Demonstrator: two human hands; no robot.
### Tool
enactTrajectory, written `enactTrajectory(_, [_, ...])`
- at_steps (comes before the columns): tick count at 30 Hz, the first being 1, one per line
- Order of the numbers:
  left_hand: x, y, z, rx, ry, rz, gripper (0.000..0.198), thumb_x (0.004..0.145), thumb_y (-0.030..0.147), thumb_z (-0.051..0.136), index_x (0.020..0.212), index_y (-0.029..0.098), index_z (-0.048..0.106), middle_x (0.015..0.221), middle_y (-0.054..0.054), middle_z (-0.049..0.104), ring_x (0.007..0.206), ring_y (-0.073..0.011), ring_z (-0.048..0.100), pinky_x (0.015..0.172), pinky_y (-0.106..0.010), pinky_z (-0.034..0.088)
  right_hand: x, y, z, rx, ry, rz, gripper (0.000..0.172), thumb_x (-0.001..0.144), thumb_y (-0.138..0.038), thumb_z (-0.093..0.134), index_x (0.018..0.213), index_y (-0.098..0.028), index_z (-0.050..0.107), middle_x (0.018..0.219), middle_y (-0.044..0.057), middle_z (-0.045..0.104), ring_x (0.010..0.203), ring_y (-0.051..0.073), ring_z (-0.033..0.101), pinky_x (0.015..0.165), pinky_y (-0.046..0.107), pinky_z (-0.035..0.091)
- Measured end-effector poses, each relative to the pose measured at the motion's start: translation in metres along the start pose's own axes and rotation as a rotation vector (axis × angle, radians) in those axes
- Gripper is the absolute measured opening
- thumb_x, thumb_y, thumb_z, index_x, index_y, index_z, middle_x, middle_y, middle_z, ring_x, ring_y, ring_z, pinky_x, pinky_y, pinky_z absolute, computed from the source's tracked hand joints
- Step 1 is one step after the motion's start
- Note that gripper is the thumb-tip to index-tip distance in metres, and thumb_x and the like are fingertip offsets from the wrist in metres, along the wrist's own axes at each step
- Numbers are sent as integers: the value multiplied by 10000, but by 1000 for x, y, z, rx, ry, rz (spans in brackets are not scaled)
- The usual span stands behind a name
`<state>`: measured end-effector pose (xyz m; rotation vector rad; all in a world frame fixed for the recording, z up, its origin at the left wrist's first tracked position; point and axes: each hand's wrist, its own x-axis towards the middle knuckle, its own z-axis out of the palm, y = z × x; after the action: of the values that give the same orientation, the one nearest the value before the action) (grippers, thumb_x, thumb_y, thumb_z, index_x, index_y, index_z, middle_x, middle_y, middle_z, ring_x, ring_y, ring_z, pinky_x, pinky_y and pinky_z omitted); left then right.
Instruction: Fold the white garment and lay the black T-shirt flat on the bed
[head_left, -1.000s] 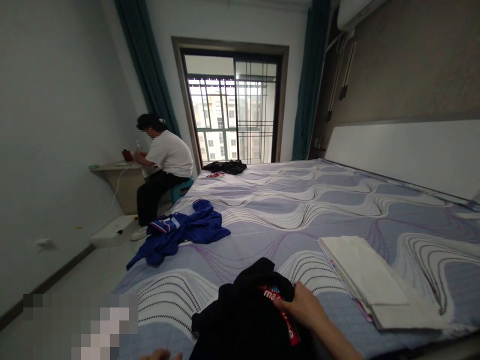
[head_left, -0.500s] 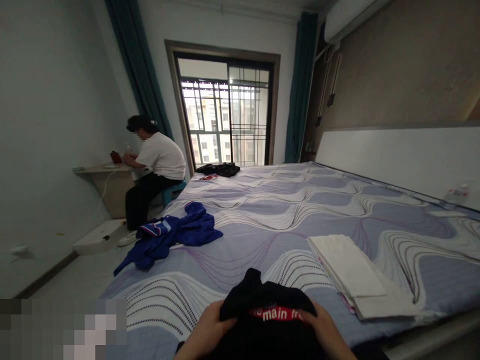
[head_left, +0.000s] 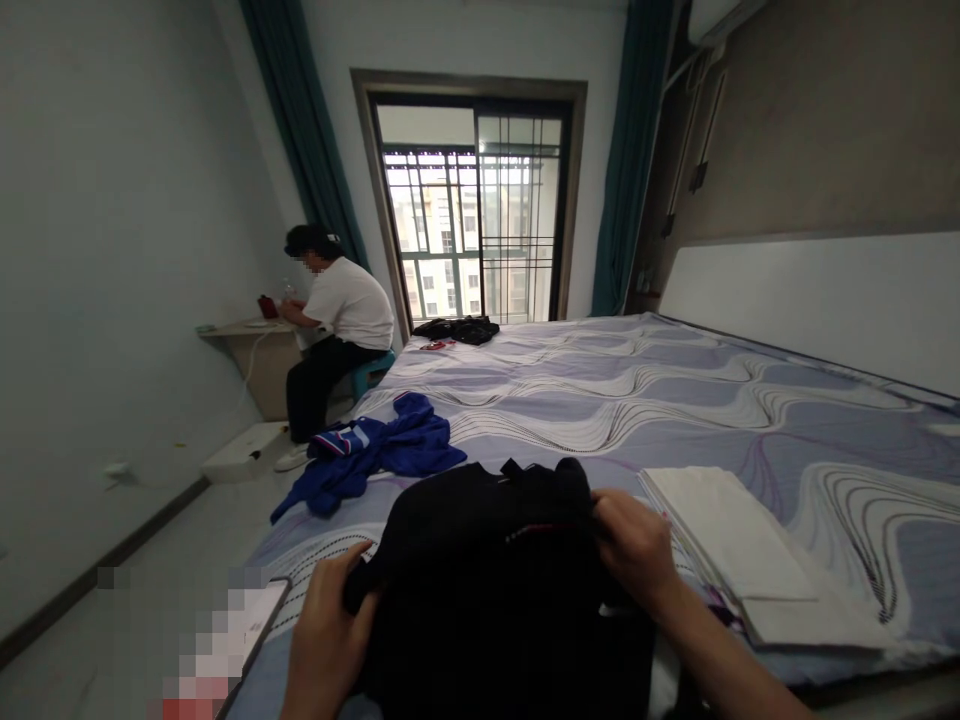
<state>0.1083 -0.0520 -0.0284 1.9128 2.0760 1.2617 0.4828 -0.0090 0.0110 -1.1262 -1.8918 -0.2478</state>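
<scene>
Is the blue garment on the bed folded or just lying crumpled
Crumpled, not folded: the blue garment lies bunched in uneven heaps near the edge of the wave-patterned bed.

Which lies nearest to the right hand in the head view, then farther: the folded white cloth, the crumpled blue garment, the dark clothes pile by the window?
1. Folded white cloth, just right of the right hand.
2. Crumpled blue garment, left on the bed.
3. Dark clothes pile, far end by the window.

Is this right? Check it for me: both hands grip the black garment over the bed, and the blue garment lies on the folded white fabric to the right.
Not quite. In the head view the left hand and right hand do grip the black garment over the bed. But the blue garment lies crumpled on the bed to the left, apart from the folded white fabric.
</scene>
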Motion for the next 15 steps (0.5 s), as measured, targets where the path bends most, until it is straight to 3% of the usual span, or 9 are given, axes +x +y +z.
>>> enactTrajectory(4, [-8, -37, 44, 395, -168, -217, 722, 798, 609, 366, 1262, 85, 547, 1045, -189, 597, 983, -373, 599, 862, -505, 482, -58, 13, 37, 84, -542, 197, 53, 767, -238, 627, 718, -218, 628, 993, 61, 674, 924, 226, 601, 794, 316, 459])
enactTrajectory(5, [-11, -43, 50, 438, -204, -270, 751, 799, 643, 342, 1260, 92, 556, 1062, -197, 601, 1003, -390, 599, 865, -518, 477, -68, 17, 42, 136, -597, 261, 166, 808, -315, 620, 675, -217, 626, 1019, 64, 679, 942, 230, 610, 825, 327, 463])
enactTrajectory(7, [-12, -51, 55, 432, -238, -370, 797, 800, 700, 301, 1272, 111, 556, 1131, -202, 611, 1085, -405, 588, 904, -528, 462, -76, 25, 47, 174, -557, 415, 326, 917, -383, 486, 689, -213, 646, 1012, 83, 691, 942, 229, 630, 865, 341, 462])
enactTrajectory(10, [-7, -58, 53, 370, -259, -417, 786, 821, 660, 294, 1316, 91, 518, 1208, -204, 632, 1149, -392, 583, 957, -513, 450, -65, 41, 53, 9, -450, 587, 292, 889, -323, 512, 1084, -162, 658, 1139, 145, 666, 1078, 276, 604, 955, 385, 430])
enactTrajectory(13, [-1, -68, 44, 222, -273, -371, 661, 847, 517, 325, 1347, 122, 498, 1264, -157, 648, 1168, -323, 603, 984, -429, 460, -48, 50, 63, -65, -618, 676, 757, 683, -268, 725, 1377, -113, 467, 1363, 200, 548, 1268, 345, 492, 1037, 441, 369])
enactTrajectory(15, [2, -75, 35, 126, -179, -355, 598, 859, 478, 337, 1346, 175, 506, 1299, -116, 638, 1208, -283, 587, 999, -390, 458, -42, 49, 70, 38, -759, 695, 785, 612, -229, 756, 1349, -144, 500, 1305, 157, 610, 1215, 319, 549, 992, 396, 412])
